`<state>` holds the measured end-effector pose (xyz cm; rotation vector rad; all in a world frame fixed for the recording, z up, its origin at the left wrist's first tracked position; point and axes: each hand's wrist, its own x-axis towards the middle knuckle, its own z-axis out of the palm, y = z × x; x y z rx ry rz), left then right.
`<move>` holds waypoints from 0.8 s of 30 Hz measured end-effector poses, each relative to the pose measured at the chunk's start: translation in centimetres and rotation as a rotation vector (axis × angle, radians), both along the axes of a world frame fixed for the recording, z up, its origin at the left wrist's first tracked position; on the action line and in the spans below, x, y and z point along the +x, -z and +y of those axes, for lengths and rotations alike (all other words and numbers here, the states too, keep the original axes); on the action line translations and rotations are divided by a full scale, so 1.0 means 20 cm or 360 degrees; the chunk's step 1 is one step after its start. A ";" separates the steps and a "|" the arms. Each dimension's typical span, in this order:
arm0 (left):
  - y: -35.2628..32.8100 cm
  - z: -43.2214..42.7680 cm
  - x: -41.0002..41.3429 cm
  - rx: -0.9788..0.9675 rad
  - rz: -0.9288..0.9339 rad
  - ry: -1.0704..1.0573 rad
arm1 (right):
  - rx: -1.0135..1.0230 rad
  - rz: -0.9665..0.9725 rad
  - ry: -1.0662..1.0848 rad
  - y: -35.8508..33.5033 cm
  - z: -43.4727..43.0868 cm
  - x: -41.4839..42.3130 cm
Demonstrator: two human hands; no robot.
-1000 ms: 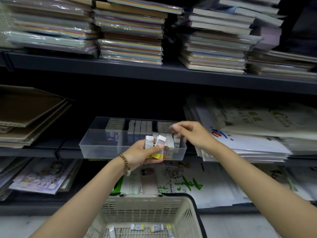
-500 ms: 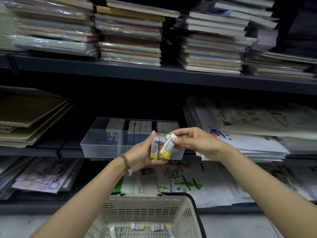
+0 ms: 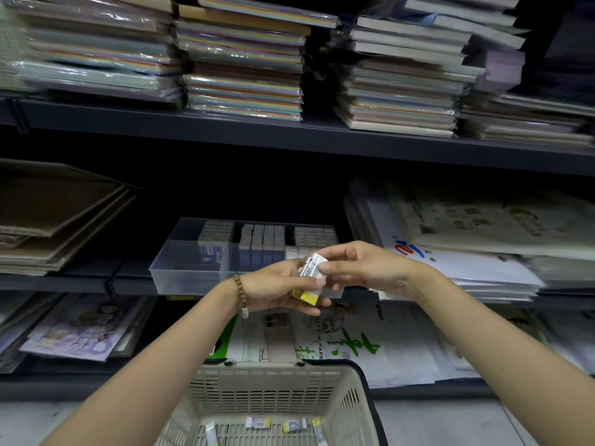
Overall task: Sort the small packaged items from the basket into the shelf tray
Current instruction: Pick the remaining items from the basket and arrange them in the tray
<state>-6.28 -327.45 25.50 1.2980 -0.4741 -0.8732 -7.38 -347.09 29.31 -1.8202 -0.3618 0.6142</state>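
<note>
A clear plastic tray (image 3: 180, 275) sits on the middle shelf, its rear compartments filled with rows of small packaged items (image 3: 262, 241). In front of the tray my left hand (image 3: 273, 289) holds small white-and-yellow packs (image 3: 309, 296). My right hand (image 3: 363, 268) pinches the top of one white pack (image 3: 314, 264) among them. A beige plastic basket (image 3: 267, 391) stands below, with several small packs (image 3: 259, 423) lying on its floor.
Stacks of wrapped paper and notebooks (image 3: 241, 66) fill the upper shelf. Brown card sheets (image 3: 54, 217) lie left of the tray, white paper bags (image 3: 450, 246) right of it. Sketch paper pads (image 3: 338, 339) and printed sheets (image 3: 80, 329) lie on the lower shelf.
My right hand drew back from the tray to the packs in my left hand and now pinches one. Both hands have dropped slightly, in front of the tray.
</note>
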 end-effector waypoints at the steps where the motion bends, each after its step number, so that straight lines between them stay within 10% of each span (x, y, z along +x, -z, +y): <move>1: -0.01 -0.01 0.00 0.0005 -0.0004 0.0018 | 0.0004 0.0008 -0.0030 0.00 -0.01 0.01; 6: -0.03 -0.08 0.04 0.0016 -0.0213 -0.0412 | 0.0209 -0.0050 0.0177 -0.04 -0.13 0.06; 12: 0.12 0.04 0.18 0.0813 -0.1506 -0.0724 | -0.0116 -0.0045 0.0349 -0.06 -0.30 0.17; 24: 0.27 0.05 0.23 0.1106 -0.1708 -0.0705 | -0.0493 -0.0331 0.0345 0.09 -0.19 0.32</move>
